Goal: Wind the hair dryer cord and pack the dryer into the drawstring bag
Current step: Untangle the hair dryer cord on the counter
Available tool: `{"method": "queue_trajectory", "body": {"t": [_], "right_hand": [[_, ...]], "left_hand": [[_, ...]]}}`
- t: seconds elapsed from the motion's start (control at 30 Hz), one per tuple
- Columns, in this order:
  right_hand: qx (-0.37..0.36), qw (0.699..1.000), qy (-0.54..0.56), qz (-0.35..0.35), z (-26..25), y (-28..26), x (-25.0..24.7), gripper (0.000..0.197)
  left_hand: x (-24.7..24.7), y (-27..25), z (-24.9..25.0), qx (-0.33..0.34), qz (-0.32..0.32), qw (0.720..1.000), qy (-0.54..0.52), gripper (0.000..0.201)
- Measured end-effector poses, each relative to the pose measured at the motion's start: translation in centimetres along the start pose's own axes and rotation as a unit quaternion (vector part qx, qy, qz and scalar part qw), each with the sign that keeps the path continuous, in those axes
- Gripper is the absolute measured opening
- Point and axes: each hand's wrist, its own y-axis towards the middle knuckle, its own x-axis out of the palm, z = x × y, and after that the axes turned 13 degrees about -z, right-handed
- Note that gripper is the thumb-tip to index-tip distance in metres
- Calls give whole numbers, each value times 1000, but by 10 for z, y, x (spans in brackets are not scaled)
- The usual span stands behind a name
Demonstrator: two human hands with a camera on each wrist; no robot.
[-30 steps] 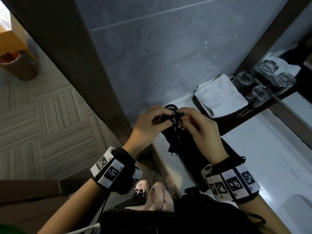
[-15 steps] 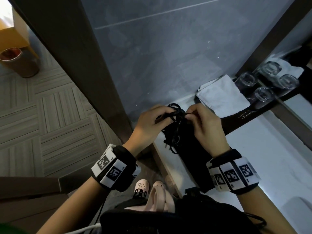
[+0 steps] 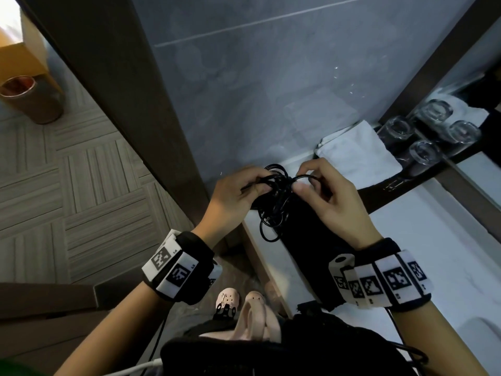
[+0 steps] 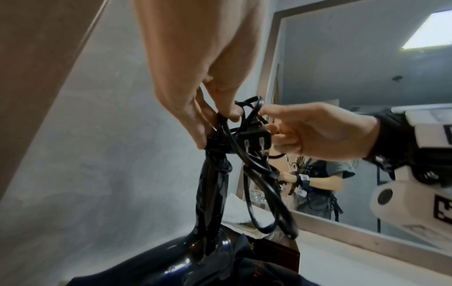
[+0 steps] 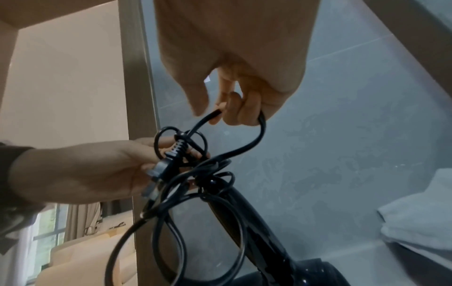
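A black hair dryer (image 4: 210, 203) stands handle-up on the dark drawstring bag (image 3: 306, 240) at the counter's left end. Its black cord (image 3: 273, 202) is bunched in loops at the top of the handle. My left hand (image 3: 244, 185) grips the handle top together with the cord loops. My right hand (image 3: 317, 183) pinches a loop of cord (image 5: 244, 143) just right of the bundle. The two-pin plug (image 4: 254, 140) hangs between the hands, and more loops dangle beside the handle (image 5: 249, 218).
A folded white towel (image 3: 360, 156) lies behind the bag, with several upturned glasses (image 3: 423, 153) on a dark tray beside a mirror. The white counter (image 3: 406, 240) stretches to the right. A grey tiled wall stands just behind; a copper bin (image 3: 29, 99) sits on the floor at left.
My right hand has drawn a loop of cord a little out to the right of the bundle. The left hand has kept its grip at the handle top.
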Motion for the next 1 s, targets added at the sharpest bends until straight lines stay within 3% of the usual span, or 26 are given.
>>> {"method": "queue_trajectory", "body": {"t": [0.07, 0.23, 0.33, 0.53, 0.73, 0.83, 1.0], "right_hand": [[7, 1000, 5, 0, -1, 0, 2, 20], [-12, 999, 6, 36, -3, 5, 7, 9], [-42, 999, -4, 20, -4, 7, 12, 7], [14, 990, 130, 44, 6, 2, 12, 6], [-4, 971, 225, 77, 15, 1, 15, 6], [-2, 974, 203, 96, 16, -2, 12, 5], [9, 982, 137, 126, 13, 0, 7, 13]], "left_hand": [[2, 0, 1, -7, -7, 1000, -1, 17], [1, -4, 7, 23, -54, 998, -7, 31], [5, -5, 12, 46, -77, 995, 52, 36], [-5, -2, 6, 64, -75, 994, 55, 18], [-9, 5, 0, 84, -89, 979, 164, 25], [-10, 10, 2, 96, -128, 968, 196, 21], [-6, 6, 11, 43, -191, 971, 135, 26]]}}
